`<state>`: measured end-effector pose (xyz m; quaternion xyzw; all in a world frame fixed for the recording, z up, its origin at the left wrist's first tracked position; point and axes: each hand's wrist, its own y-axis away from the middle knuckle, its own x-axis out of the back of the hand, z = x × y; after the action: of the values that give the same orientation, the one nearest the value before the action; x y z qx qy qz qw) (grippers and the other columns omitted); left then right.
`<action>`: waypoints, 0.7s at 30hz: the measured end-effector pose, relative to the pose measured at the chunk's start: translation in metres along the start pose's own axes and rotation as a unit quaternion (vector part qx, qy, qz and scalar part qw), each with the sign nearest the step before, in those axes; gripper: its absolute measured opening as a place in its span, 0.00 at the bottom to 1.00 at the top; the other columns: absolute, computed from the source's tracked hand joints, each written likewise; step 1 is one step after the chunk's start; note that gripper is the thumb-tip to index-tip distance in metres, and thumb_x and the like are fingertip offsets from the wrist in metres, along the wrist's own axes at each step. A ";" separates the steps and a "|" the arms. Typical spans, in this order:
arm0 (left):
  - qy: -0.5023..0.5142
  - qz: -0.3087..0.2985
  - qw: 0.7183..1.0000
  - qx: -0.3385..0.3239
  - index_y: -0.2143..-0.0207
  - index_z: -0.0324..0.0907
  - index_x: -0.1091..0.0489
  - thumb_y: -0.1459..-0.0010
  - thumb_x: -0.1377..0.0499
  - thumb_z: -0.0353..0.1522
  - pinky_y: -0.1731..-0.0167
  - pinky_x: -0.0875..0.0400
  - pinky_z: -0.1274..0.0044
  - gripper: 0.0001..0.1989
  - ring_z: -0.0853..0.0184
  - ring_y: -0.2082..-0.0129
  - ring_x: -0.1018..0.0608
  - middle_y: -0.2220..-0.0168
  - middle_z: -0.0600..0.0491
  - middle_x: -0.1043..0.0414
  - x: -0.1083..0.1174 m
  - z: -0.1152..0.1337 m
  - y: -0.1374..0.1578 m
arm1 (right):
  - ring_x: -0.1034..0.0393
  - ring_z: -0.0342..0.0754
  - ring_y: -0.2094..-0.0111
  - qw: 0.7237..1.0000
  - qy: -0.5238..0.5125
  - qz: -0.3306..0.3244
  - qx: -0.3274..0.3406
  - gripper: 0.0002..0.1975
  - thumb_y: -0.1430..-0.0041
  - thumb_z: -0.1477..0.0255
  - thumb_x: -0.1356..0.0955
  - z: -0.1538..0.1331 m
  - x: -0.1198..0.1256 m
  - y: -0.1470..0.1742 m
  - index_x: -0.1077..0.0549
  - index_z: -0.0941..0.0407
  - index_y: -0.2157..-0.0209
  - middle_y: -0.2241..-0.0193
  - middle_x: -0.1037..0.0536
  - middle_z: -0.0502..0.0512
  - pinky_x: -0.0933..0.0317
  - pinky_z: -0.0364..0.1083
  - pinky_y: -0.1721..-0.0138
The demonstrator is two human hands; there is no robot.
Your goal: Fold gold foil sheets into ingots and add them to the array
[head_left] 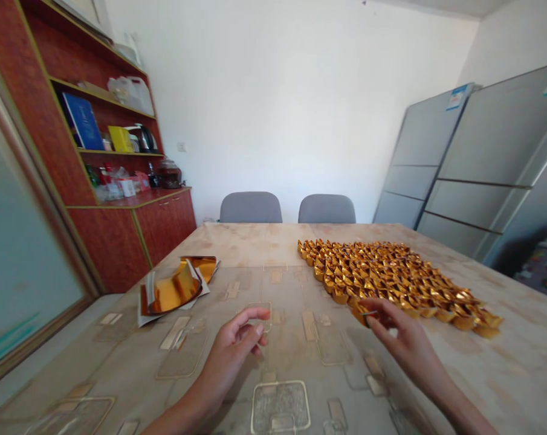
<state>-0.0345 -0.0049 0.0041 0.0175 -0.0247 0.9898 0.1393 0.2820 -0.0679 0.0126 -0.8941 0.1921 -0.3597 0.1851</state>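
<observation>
My left hand hovers over the near middle of the table, holding nothing. Its fingers are loosely curled, with a gap between thumb and index finger. To the right, my right hand pinches a folded gold paper ingot at the near left edge of a large group of similar gold paper ingots. These stand in close rows on the right side of the table. A stack of gold foil paper sheets, curled and with white edges, lies on the left.
The table wears a patterned cover. Two grey chairs stand behind its far edge. On the left is a red-brown cabinet with shelves of household items; grey refrigerators stand on the right.
</observation>
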 end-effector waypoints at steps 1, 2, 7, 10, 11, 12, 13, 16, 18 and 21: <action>-0.003 -0.003 1.000 0.001 0.55 0.37 0.29 0.49 0.40 0.44 0.72 0.32 0.77 0.24 0.66 0.73 0.27 0.74 0.53 0.28 0.000 -0.001 0.000 | 0.26 0.52 0.72 0.999 0.038 0.022 -0.023 0.15 0.45 0.62 0.35 0.020 0.017 0.004 0.25 0.55 0.60 0.67 0.19 0.57 0.33 0.49 0.70; -0.006 -0.005 1.000 0.002 0.55 0.37 0.29 0.49 0.40 0.44 0.72 0.32 0.77 0.23 0.66 0.73 0.27 0.75 0.53 0.28 0.000 -0.002 0.000 | 0.26 0.54 0.71 0.995 0.072 0.044 -0.045 0.17 0.46 0.60 0.35 0.041 0.035 0.008 0.25 0.55 0.59 0.68 0.19 0.58 0.33 0.50 0.70; -0.022 -0.014 1.000 0.000 0.56 0.37 0.29 0.50 0.40 0.42 0.72 0.32 0.77 0.22 0.66 0.74 0.27 0.76 0.54 0.28 -0.001 -0.009 -0.002 | 0.27 0.59 0.78 0.960 0.205 0.126 -0.144 0.24 0.56 0.51 0.35 0.118 0.113 0.032 0.24 0.54 0.65 0.73 0.20 0.62 0.36 0.54 0.75; -0.037 -0.013 0.999 -0.004 0.56 0.38 0.28 0.49 0.40 0.42 0.72 0.32 0.77 0.21 0.66 0.74 0.26 0.76 0.54 0.28 -0.001 -0.011 -0.002 | 0.27 0.58 0.77 0.960 0.211 0.095 -0.159 0.21 0.56 0.52 0.34 0.134 0.138 0.038 0.23 0.52 0.66 0.69 0.19 0.66 0.37 0.55 0.74; -0.043 -0.010 0.999 -0.007 0.57 0.38 0.28 0.49 0.40 0.41 0.72 0.32 0.77 0.20 0.66 0.74 0.26 0.76 0.54 0.28 -0.001 -0.012 -0.002 | 0.28 0.57 0.77 0.961 0.210 0.088 -0.157 0.20 0.56 0.53 0.33 0.136 0.142 0.037 0.23 0.51 0.67 0.70 0.19 0.66 0.37 0.55 0.73; -0.049 -0.008 0.999 -0.011 0.57 0.38 0.28 0.49 0.40 0.41 0.72 0.32 0.77 0.20 0.66 0.74 0.26 0.76 0.54 0.28 -0.001 -0.011 -0.001 | 0.28 0.58 0.77 0.962 0.209 0.081 -0.156 0.19 0.56 0.53 0.33 0.136 0.143 0.037 0.23 0.50 0.68 0.70 0.19 0.67 0.38 0.55 0.73; -0.053 -0.006 0.998 -0.015 0.57 0.38 0.28 0.49 0.40 0.41 0.72 0.32 0.77 0.19 0.66 0.74 0.26 0.75 0.54 0.28 -0.001 -0.011 -0.001 | 0.28 0.58 0.76 0.962 0.208 0.078 -0.159 0.18 0.56 0.52 0.33 0.136 0.144 0.035 0.23 0.50 0.69 0.72 0.20 0.67 0.38 0.55 0.73; -0.066 -0.004 0.997 -0.030 0.58 0.39 0.27 0.49 0.41 0.40 0.72 0.32 0.77 0.18 0.66 0.74 0.26 0.75 0.54 0.28 -0.001 -0.009 -0.001 | 0.26 0.60 0.74 0.961 0.199 0.077 -0.174 0.18 0.59 0.52 0.33 0.138 0.139 0.030 0.25 0.50 0.70 0.74 0.20 0.64 0.37 0.55 0.71; -0.071 -0.003 0.997 -0.039 0.59 0.39 0.27 0.48 0.41 0.40 0.73 0.32 0.77 0.18 0.66 0.75 0.26 0.76 0.54 0.28 0.000 -0.008 -0.002 | 0.26 0.61 0.73 0.960 0.203 0.089 -0.170 0.20 0.59 0.51 0.34 0.141 0.134 0.027 0.26 0.51 0.70 0.74 0.20 0.63 0.37 0.55 0.70; -0.076 0.001 0.996 -0.049 0.59 0.39 0.27 0.48 0.41 0.39 0.73 0.32 0.77 0.17 0.66 0.75 0.26 0.76 0.54 0.28 0.002 -0.008 -0.004 | 0.26 0.62 0.72 0.957 0.230 0.109 -0.137 0.20 0.56 0.51 0.36 0.146 0.127 0.026 0.26 0.52 0.71 0.72 0.20 0.62 0.37 0.55 0.70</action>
<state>-0.0357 -0.0004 -0.0036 0.0854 -0.0838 0.9833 0.1368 0.4653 -0.1222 -0.0251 -0.7774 0.3732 -0.5039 0.0500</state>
